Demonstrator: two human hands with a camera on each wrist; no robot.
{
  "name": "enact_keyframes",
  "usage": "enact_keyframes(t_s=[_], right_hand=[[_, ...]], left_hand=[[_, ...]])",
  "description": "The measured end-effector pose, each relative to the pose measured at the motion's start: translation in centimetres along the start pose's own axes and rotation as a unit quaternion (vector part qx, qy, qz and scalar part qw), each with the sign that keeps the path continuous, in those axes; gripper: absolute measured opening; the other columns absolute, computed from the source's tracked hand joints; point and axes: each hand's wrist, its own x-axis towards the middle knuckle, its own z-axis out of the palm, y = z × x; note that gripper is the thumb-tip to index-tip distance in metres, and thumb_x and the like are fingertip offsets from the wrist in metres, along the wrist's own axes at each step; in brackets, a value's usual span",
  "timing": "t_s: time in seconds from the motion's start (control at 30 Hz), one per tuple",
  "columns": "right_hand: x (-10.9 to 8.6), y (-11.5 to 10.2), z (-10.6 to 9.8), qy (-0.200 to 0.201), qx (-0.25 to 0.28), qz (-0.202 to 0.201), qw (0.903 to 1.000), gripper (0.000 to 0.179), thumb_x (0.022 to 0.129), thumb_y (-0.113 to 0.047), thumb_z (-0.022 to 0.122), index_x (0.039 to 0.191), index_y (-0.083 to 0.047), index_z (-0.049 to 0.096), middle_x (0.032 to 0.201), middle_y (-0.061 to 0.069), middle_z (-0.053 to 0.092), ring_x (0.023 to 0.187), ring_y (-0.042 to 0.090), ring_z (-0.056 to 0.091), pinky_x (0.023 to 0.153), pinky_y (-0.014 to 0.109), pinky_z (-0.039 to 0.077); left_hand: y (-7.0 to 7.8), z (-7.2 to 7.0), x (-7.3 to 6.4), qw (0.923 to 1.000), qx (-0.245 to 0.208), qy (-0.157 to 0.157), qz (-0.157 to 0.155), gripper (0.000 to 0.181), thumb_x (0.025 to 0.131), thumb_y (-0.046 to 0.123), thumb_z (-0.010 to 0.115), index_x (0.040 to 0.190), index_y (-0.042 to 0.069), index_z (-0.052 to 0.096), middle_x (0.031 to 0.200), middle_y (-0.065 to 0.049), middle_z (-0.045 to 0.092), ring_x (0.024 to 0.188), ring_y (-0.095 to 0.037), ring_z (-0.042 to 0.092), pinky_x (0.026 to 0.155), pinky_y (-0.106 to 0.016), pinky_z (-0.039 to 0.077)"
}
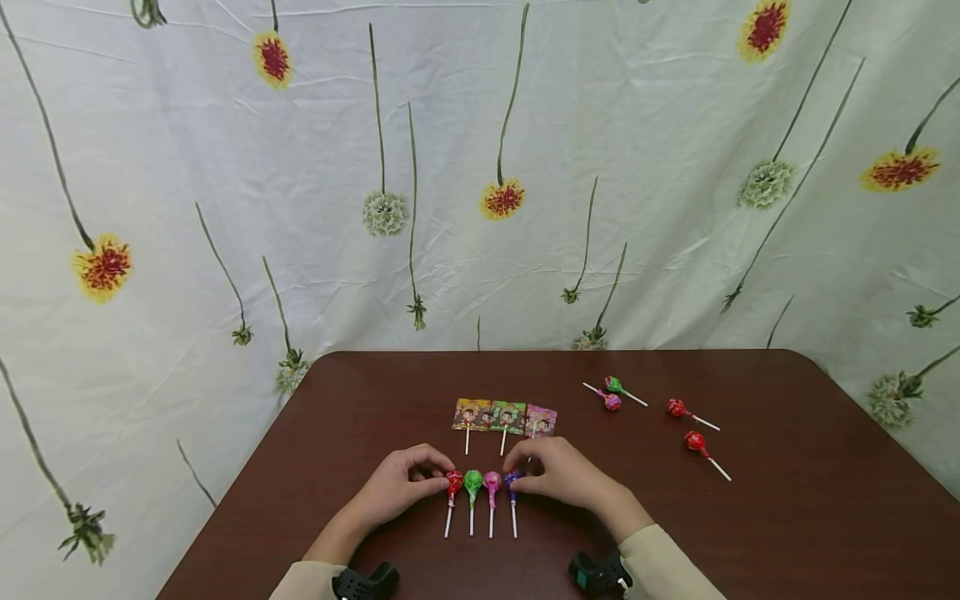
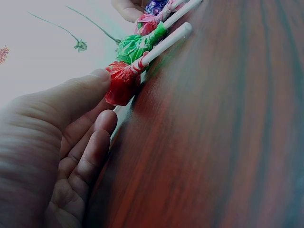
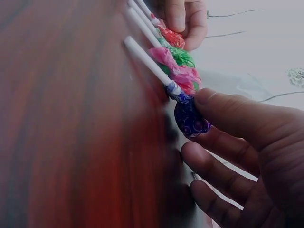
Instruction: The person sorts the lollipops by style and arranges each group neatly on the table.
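Four lollipops in bright wrappers lie side by side in a row, sticks toward the person: red (image 1: 454, 481), green (image 1: 472, 480), pink (image 1: 492, 481) and purple (image 1: 513, 479). At the row's left end, the left hand (image 1: 405, 483) pinches the red lollipop's head between thumb and index finger; its other fingers curve loosely below in the left wrist view. The right hand (image 1: 558, 475) pinches the purple lollipop's head (image 3: 191, 118) at the right end. Green and pink sit between the hands, untouched.
Behind the row lie three flat printed packets, orange (image 1: 472, 414), green (image 1: 508, 417) and pink (image 1: 541, 420), with white sticks showing. Farther right are loose lollipops: green (image 1: 613, 384), pink (image 1: 612, 402) and two red (image 1: 677, 407). A flowered cloth (image 1: 450, 275) hangs behind the brown table (image 1: 360, 392).
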Motion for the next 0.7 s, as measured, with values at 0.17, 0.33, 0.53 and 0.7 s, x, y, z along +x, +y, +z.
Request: enact_keyframes(t_s=[0.17,0.33,0.53,0.7], right_hand=[[0.01,-0.26,0.13,0.000,-0.011,-0.006,0.9999,0.011,0.089,-0.022,0.076,0.099,-0.022,0.072,0.098,-0.008,0.073,0.077,-0.003,0.055,0.072,0.022,0.049],[0.05,-0.55,-0.01,-0.001,-0.020,-0.004,0.9998,0.012,0.088,-0.021,0.077,0.099,-0.021,0.073,0.098,-0.007,0.073,0.079,0.002,0.057,0.074,0.023,0.049],[0.04,-0.68,-0.18,-0.002,-0.020,-0.002,0.9998,0.013,0.088,-0.020,0.077,0.100,-0.019,0.073,0.100,-0.005,0.074,0.079,0.005,0.058,0.073,0.022,0.048],[0.00,-0.57,-0.28,0.000,-0.031,-0.009,0.9995,0.014,0.088,-0.022,0.077,0.101,-0.019,0.073,0.100,-0.006,0.073,0.081,0.006,0.059,0.073,0.022,0.048]], left_hand=[[-0.08,0.10,-0.02,0.9999,-0.004,0.000,0.010,0.012,0.091,0.022,0.074,0.102,0.018,0.074,0.098,-0.002,0.069,0.081,-0.003,0.060,0.067,-0.023,0.051],[-0.01,0.06,0.01,1.0000,-0.007,0.000,0.001,0.012,0.091,0.022,0.074,0.102,0.019,0.074,0.098,-0.001,0.069,0.082,-0.003,0.060,0.067,-0.023,0.052],[-0.02,0.01,0.09,1.0000,-0.006,0.000,0.000,0.012,0.091,0.023,0.074,0.102,0.020,0.074,0.098,0.000,0.069,0.082,-0.003,0.061,0.068,-0.023,0.052],[-0.10,0.05,0.08,1.0000,-0.002,0.002,0.004,0.012,0.091,0.023,0.074,0.102,0.020,0.074,0.097,0.000,0.069,0.081,-0.003,0.060,0.067,-0.023,0.052]])
